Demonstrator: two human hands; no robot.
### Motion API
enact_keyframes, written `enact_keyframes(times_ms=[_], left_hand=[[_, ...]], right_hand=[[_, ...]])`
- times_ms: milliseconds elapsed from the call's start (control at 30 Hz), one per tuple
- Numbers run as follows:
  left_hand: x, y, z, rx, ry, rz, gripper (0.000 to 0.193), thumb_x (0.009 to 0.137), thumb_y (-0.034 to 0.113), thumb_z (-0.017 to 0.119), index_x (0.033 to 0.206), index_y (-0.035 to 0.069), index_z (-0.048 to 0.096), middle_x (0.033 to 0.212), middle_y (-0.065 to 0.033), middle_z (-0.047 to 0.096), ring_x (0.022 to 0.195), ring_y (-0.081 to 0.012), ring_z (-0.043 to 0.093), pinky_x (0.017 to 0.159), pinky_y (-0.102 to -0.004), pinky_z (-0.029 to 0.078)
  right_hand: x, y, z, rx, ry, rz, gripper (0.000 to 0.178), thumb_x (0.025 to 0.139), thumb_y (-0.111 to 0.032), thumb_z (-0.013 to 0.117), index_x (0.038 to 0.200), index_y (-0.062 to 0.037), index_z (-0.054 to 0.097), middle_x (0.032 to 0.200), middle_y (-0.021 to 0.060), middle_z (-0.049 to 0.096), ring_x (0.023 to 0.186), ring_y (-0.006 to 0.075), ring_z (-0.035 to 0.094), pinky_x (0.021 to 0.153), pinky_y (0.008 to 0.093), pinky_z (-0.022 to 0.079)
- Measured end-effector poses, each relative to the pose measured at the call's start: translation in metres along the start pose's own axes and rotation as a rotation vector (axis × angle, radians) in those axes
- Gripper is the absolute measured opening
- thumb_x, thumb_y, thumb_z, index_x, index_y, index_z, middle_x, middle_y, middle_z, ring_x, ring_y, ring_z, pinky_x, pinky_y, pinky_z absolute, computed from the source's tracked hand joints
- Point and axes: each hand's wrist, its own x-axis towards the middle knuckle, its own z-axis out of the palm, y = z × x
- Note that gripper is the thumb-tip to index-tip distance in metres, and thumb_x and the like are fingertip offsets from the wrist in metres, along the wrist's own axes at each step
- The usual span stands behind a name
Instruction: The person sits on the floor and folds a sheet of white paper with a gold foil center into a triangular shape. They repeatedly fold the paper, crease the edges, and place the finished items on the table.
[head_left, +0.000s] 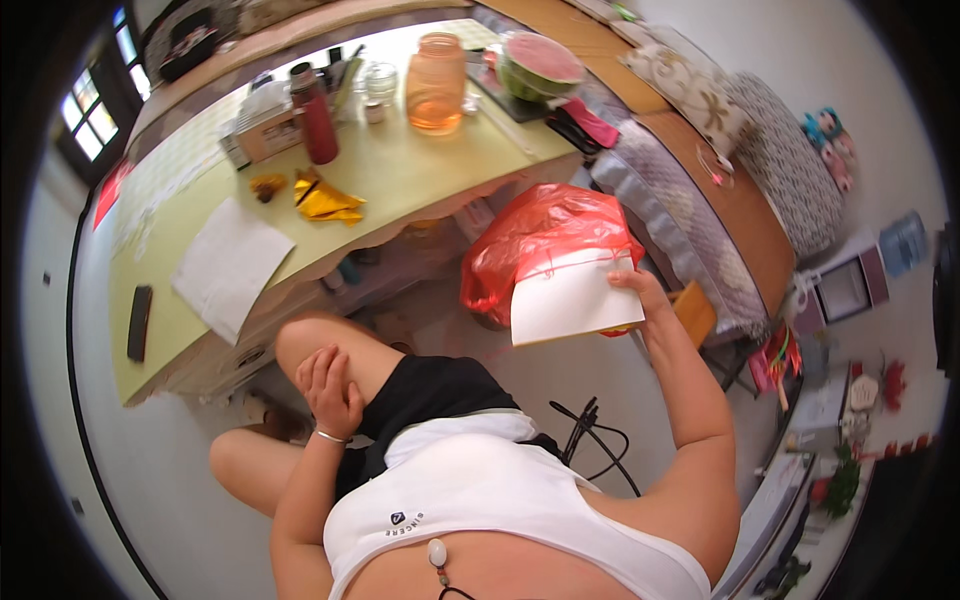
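Observation:
My right hand [640, 293] grips the right edge of a flat white card-like sheet [560, 308]. A thin yellowish line runs along the sheet's near edge, and some thin red shows along its far edge. Directly behind it is a puffed-out red plastic bag [545, 225]; whether my fingers also hold the bag is hidden. My left hand [330, 393] lies flat on my bent leg by the knee, its fingers stretched out and holding nothing. A silvery bracelet [333, 437] circles that wrist.
A yellow-green table [390, 195] bears a white paper [233, 268], gold wrapper [328, 198], red flask [314, 115], orange-tinted jar [435, 85] and cut watermelon [540, 68]. A cushioned bench [690, 215] runs along the right. Black cables [595, 435] lie on the floor beside me.

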Motion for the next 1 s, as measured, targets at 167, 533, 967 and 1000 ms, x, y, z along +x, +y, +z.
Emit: enact_keyframes(times_ms=[167,533,967,1000], left_hand=[[0.008,0.008,0.009,-0.005,-0.046,0.049,0.049,0.077,0.014,0.056,0.123,0.001,0.065,0.136,-0.0176,0.061,0.126,-0.0385,0.052,0.112,-0.0507,0.032],[0.029,0.021,0.023,0.092,-0.243,0.164,0.051,0.086,0.016,0.053,0.134,0.001,0.059,0.146,-0.0188,0.054,0.137,-0.0397,0.046,0.118,-0.0521,0.028],[0.047,0.024,-0.010,0.371,-0.644,0.208,0.058,0.092,0.022,0.054,0.145,0.001,0.051,0.156,-0.0189,0.044,0.146,-0.0373,0.039,0.119,-0.0506,0.026],[0.052,0.031,-0.011,0.370,-0.689,0.170,0.059,0.091,0.020,0.054,0.147,0.001,0.048,0.157,-0.0206,0.043,0.146,-0.0389,0.038,0.119,-0.0503,0.027]], right_hand=[[-0.033,0.014,-0.087,0.232,0.156,-0.035,0.052,0.077,-0.016,0.075,0.123,0.0045,0.061,0.110,0.0149,0.070,0.099,0.0265,0.070,0.092,0.0381,0.056],[-0.017,0.069,-0.280,0.443,0.575,-0.312,0.052,0.077,-0.014,0.078,0.125,-0.0020,0.061,0.114,0.0133,0.069,0.106,0.0299,0.067,0.097,0.0425,0.054],[0.036,0.139,-0.402,0.890,0.993,-0.785,0.058,0.084,-0.025,0.077,0.132,0.0013,0.057,0.130,0.0128,0.063,0.118,0.0336,0.061,0.100,0.0515,0.052],[0.048,0.153,-0.409,0.960,1.054,-0.715,0.058,0.084,-0.025,0.077,0.132,0.0012,0.057,0.131,0.0128,0.063,0.117,0.0337,0.062,0.100,0.0514,0.052]])
